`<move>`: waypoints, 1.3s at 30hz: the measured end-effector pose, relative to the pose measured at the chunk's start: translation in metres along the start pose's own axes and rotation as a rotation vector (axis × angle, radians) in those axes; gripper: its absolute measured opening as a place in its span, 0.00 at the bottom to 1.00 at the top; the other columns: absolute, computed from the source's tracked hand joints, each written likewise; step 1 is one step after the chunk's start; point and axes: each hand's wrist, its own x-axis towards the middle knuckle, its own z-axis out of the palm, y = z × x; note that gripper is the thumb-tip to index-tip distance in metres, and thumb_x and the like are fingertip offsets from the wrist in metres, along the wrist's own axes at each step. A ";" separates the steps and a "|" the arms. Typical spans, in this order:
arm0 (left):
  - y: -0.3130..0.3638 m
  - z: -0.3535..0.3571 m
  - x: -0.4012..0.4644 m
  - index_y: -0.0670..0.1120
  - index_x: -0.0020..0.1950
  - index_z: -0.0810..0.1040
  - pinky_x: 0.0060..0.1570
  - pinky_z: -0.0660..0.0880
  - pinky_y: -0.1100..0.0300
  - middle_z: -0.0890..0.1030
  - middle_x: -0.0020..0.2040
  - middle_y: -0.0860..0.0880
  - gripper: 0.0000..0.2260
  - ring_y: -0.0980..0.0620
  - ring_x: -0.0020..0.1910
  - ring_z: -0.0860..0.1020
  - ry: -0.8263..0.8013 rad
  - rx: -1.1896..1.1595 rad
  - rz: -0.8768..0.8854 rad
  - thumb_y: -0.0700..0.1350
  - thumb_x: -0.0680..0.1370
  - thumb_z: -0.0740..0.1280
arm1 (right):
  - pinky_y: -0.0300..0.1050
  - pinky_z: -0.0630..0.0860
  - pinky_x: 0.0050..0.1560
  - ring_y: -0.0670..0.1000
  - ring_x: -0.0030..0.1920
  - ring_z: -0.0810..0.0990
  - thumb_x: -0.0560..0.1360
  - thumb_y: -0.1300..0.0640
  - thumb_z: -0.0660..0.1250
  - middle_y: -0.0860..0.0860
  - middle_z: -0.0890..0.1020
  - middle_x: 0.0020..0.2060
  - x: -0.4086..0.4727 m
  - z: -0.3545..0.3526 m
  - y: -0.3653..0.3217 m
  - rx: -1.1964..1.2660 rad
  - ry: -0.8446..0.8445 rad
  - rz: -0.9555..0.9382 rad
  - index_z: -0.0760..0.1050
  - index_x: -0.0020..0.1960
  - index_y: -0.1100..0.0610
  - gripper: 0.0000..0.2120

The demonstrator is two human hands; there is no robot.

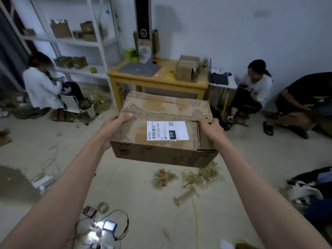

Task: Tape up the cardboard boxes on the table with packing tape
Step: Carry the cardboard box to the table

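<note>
The person holds a box [162, 130] out in front at arm's length, above the floor [143, 194] and well short of the wooden tabletop [161, 78] by the wall. The left hand [113, 128] grips the box's left side, thumb curled onto the top; the right hand [211, 130] grips the right side the same way — both clamped on the cardboard. The box's top is scuffed, its outer paper torn down to the corrugation, and a white label [168, 130] sits on the near flap. A second box [187, 68] stands on the tabletop beside a laptop [139, 68]. On the floor below lie crumpled tape scraps [186, 177], a tape roll [103, 207] and cables [111, 225] — all apart from the held box.
</note>
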 end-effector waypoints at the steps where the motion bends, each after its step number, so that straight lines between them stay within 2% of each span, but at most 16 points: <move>1: 0.014 0.003 0.009 0.49 0.65 0.79 0.45 0.81 0.52 0.86 0.55 0.45 0.26 0.46 0.52 0.85 -0.020 -0.016 0.009 0.59 0.71 0.77 | 0.62 0.68 0.70 0.64 0.71 0.68 0.74 0.28 0.57 0.56 0.69 0.74 0.009 -0.007 -0.014 -0.019 0.006 -0.015 0.55 0.79 0.51 0.42; 3: 0.036 0.013 0.029 0.47 0.65 0.79 0.45 0.81 0.53 0.86 0.56 0.45 0.25 0.46 0.52 0.85 -0.050 -0.049 0.025 0.58 0.73 0.76 | 0.60 0.67 0.71 0.64 0.72 0.67 0.76 0.30 0.57 0.56 0.67 0.75 0.030 -0.020 -0.036 -0.064 0.030 -0.059 0.52 0.81 0.50 0.41; 7: 0.061 0.041 0.073 0.47 0.64 0.80 0.43 0.81 0.54 0.86 0.55 0.45 0.23 0.46 0.52 0.85 -0.049 -0.085 0.028 0.57 0.74 0.75 | 0.56 0.67 0.68 0.65 0.73 0.67 0.79 0.32 0.55 0.56 0.66 0.77 0.079 -0.042 -0.067 -0.185 0.055 -0.158 0.43 0.82 0.42 0.37; 12: 0.082 0.065 0.132 0.47 0.65 0.80 0.51 0.81 0.50 0.86 0.55 0.45 0.27 0.45 0.54 0.85 -0.045 -0.105 0.036 0.59 0.71 0.77 | 0.60 0.62 0.74 0.65 0.76 0.62 0.80 0.32 0.54 0.55 0.63 0.79 0.157 -0.052 -0.097 -0.216 0.000 -0.230 0.50 0.81 0.39 0.33; 19: 0.110 0.069 0.191 0.46 0.67 0.79 0.56 0.80 0.49 0.85 0.58 0.45 0.31 0.44 0.56 0.84 0.000 -0.128 0.050 0.60 0.68 0.78 | 0.62 0.61 0.75 0.64 0.76 0.63 0.79 0.32 0.57 0.54 0.63 0.79 0.237 -0.040 -0.149 -0.194 -0.049 -0.315 0.52 0.81 0.40 0.34; 24: 0.120 0.042 0.234 0.48 0.67 0.79 0.54 0.81 0.51 0.85 0.58 0.45 0.29 0.45 0.57 0.84 0.051 -0.112 0.059 0.61 0.71 0.76 | 0.62 0.64 0.74 0.62 0.76 0.65 0.78 0.32 0.57 0.52 0.64 0.78 0.278 0.001 -0.191 -0.171 -0.094 -0.370 0.54 0.81 0.41 0.34; 27: 0.124 0.015 0.262 0.49 0.66 0.80 0.43 0.82 0.57 0.85 0.57 0.46 0.26 0.48 0.52 0.85 0.048 -0.104 0.055 0.61 0.73 0.74 | 0.62 0.66 0.73 0.61 0.75 0.67 0.79 0.32 0.56 0.52 0.65 0.78 0.299 0.040 -0.215 -0.172 -0.102 -0.386 0.53 0.81 0.40 0.34; 29: 0.127 -0.010 0.283 0.49 0.67 0.79 0.42 0.81 0.58 0.85 0.58 0.46 0.30 0.48 0.52 0.85 0.063 -0.110 0.040 0.62 0.69 0.77 | 0.62 0.65 0.73 0.61 0.76 0.65 0.79 0.32 0.55 0.52 0.65 0.78 0.313 0.070 -0.236 -0.185 -0.121 -0.393 0.53 0.81 0.40 0.33; 32: 0.136 -0.055 0.321 0.48 0.69 0.77 0.49 0.80 0.53 0.84 0.60 0.45 0.41 0.46 0.56 0.84 0.097 -0.099 0.017 0.63 0.61 0.82 | 0.60 0.63 0.75 0.62 0.77 0.63 0.81 0.35 0.56 0.53 0.64 0.78 0.330 0.115 -0.274 -0.200 -0.137 -0.392 0.52 0.81 0.42 0.32; 34: 0.147 -0.083 0.347 0.48 0.69 0.76 0.49 0.81 0.52 0.85 0.58 0.44 0.44 0.45 0.54 0.85 0.136 -0.082 0.004 0.64 0.58 0.83 | 0.59 0.64 0.74 0.62 0.76 0.63 0.81 0.36 0.56 0.54 0.64 0.78 0.342 0.144 -0.300 -0.198 -0.144 -0.399 0.52 0.81 0.42 0.32; 36: 0.155 -0.105 0.374 0.48 0.67 0.74 0.47 0.82 0.51 0.86 0.55 0.44 0.42 0.44 0.52 0.85 0.158 -0.069 0.003 0.63 0.58 0.83 | 0.57 0.64 0.73 0.62 0.76 0.64 0.82 0.37 0.56 0.54 0.65 0.78 0.354 0.169 -0.319 -0.191 -0.153 -0.385 0.52 0.81 0.43 0.31; 39: 0.170 -0.129 0.412 0.48 0.66 0.72 0.39 0.82 0.54 0.85 0.53 0.44 0.34 0.47 0.43 0.86 0.169 -0.032 -0.012 0.60 0.66 0.79 | 0.58 0.66 0.73 0.62 0.75 0.66 0.82 0.38 0.55 0.55 0.66 0.77 0.374 0.203 -0.342 -0.191 -0.145 -0.357 0.50 0.81 0.43 0.31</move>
